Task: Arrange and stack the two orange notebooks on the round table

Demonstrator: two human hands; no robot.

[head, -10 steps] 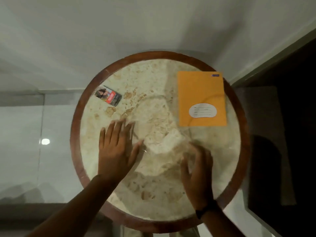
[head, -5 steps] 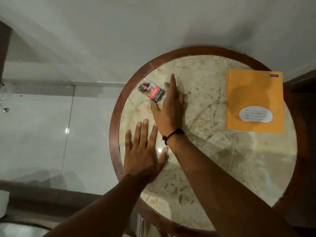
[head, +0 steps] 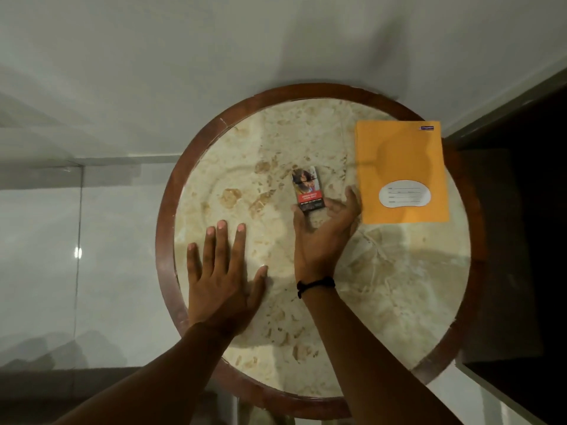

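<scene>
One orange notebook (head: 402, 171) lies flat; right hand (head: 325, 231) grips small box (head: 307, 188), left hand (head: 224, 277) splayed

Home: marble round table (head: 383, 302), tiled floor (head: 40, 240)

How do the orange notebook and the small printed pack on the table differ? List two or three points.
The orange notebook is far larger than the small pack. The notebook is plain orange with a white label; the pack carries a photo and red band. The notebook lies untouched; the right hand holds the pack. Both are flat rectangles.
</scene>
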